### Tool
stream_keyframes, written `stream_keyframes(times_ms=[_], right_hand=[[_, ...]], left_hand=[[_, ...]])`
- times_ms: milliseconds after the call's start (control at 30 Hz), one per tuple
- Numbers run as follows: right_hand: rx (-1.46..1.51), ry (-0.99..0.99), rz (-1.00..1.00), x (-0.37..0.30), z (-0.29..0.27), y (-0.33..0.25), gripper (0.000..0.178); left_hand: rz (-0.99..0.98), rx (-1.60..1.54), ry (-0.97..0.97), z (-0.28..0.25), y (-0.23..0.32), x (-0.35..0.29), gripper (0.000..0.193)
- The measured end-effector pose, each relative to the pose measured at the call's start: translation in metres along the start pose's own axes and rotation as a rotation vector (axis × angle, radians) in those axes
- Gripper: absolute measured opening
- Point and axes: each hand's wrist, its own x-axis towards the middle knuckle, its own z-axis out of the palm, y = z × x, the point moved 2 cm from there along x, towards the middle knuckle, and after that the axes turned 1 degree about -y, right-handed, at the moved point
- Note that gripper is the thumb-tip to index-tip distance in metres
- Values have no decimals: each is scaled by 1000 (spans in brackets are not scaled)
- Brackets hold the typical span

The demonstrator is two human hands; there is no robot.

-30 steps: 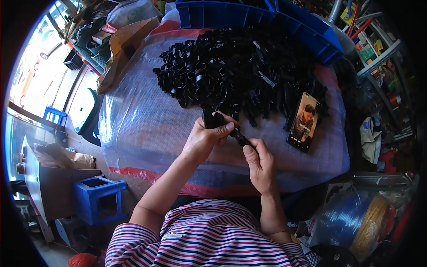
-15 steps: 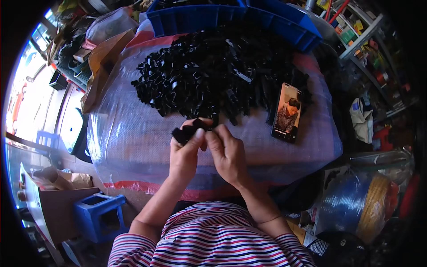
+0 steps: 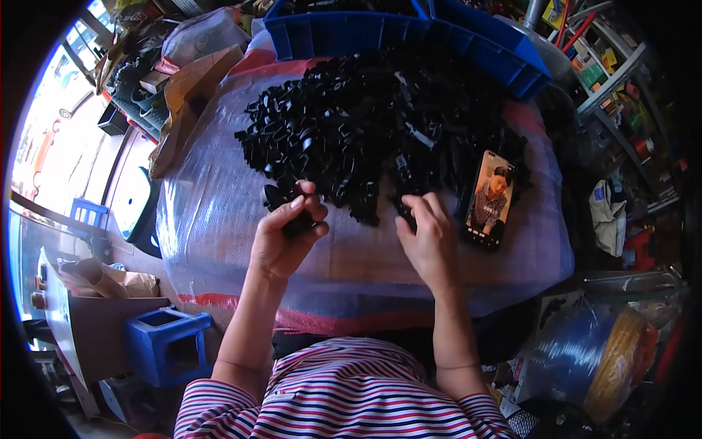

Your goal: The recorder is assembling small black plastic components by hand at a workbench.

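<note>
Fingers (image 3: 311, 208) of left hand (image 3: 281, 241) gripping small black plastic part (image 3: 296, 223); right hand (image 3: 431, 238) loosely curled, reaching into large unsorted black heap (image 3: 365, 124) beyond.

A heap of parts (image 3: 365, 132) lies on the bench (image 3: 219, 219). A phone (image 3: 488, 199) lies right of it. Bins (image 3: 409, 33) stand behind.

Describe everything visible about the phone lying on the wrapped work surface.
The phone is a slim dark slab lying flat, face up, on the plastic-wrapped surface, its long side running nearly away from the person and tilted a little. Its screen is lit and shows a person. It sits at the right edge of the pile of black plastic parts, whose pieces reach its upper end. The right hand is just to its left; whether it touches the phone cannot be told. The left hand is farther off.
</note>
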Motion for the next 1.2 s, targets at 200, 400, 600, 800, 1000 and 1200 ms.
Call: stream_keyframes(times_ms=[200,400,600,800,1000,1200], right_hand=[[9,0,4,-8,2,9,24],[29,3,1,-7,-5,12,23],[41,-49,48,-10,-3,9,26],[57,-54,77,-17,-3,14,27],[56,-96,89,-7,-5,10,26],[108,14,41,-5,0,14,25]], left_hand=[[-122,202,239,14,30,55,22],[-85,450,207,48,68,201,11],[-84,434,125,91,125,392,24],[452,1091,184,123,104,388,35],[262,1267,33,77,106,226,30],[257,1347,207,50,64,72,19]])
